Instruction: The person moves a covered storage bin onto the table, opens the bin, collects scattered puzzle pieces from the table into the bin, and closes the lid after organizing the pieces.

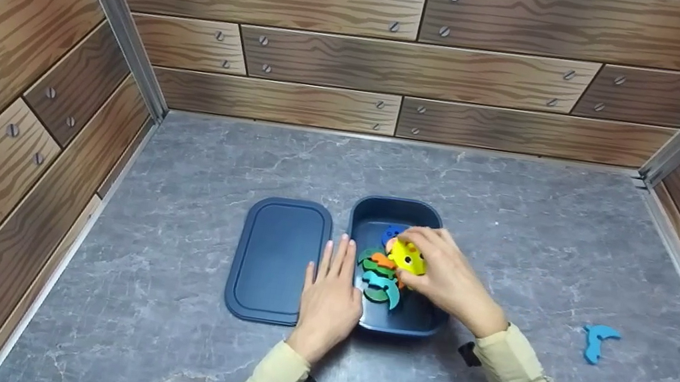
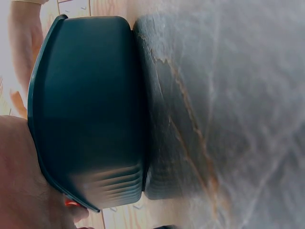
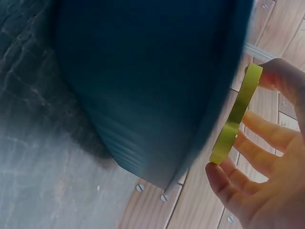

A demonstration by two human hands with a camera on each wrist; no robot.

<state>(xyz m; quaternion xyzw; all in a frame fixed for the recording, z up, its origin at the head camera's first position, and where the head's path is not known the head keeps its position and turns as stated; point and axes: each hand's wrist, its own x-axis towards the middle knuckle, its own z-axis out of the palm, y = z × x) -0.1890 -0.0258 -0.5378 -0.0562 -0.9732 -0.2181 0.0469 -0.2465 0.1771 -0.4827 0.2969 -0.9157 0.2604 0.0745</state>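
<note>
A dark blue rectangular box (image 1: 397, 207) stands uncovered on the table. Several colourful flat pieces (image 1: 379, 278) in green, orange, teal and blue lie inside it. Over the box, my right hand (image 1: 451, 280) pinches a yellow piece (image 1: 408, 259) with dark eye-like dots. The right wrist view shows this yellow piece (image 3: 237, 117) edge-on, thin and wavy, between thumb and fingertips beside the box wall (image 3: 147, 86). My left hand (image 1: 330, 307) rests at the box's left rim, fingers extended. In the left wrist view the box's side (image 2: 90, 95) fills the left half.
Left of the box lies a dark blue lid (image 1: 279, 259), flat on the grey marbled table (image 1: 149, 297). A light blue curved piece (image 1: 596, 342) lies by itself to the right. Wood-patterned panels (image 1: 326, 57) wall in the back and sides.
</note>
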